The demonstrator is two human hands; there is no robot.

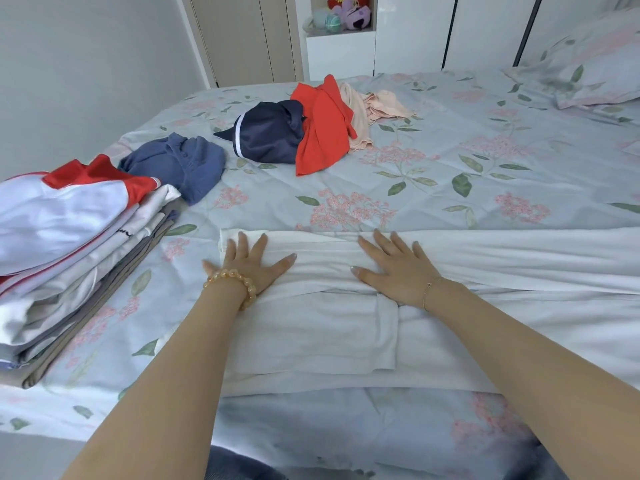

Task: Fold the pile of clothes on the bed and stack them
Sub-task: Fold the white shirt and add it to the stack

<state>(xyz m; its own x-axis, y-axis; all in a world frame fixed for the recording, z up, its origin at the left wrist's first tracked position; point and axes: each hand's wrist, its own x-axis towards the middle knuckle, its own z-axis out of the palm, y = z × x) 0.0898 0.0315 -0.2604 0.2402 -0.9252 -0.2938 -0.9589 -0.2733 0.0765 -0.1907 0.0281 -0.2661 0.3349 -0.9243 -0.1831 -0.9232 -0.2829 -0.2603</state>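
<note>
White garment (346,327) part-folded, flat under both hands, w/ creases.

Soft, even daylight, faint shadows, sharp centre, wide-angle bending and slight blur at edges.

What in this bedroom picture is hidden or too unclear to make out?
Head view only:
- White cloth garment under both hands: its right end is cut off by the frame edge, so its type is unclear.
- Folded stack of white, red and grey clothes: left side cut off; lower layers hidden.
- Soft toys on the shelf: small, blurred, cut off at the top.
</note>
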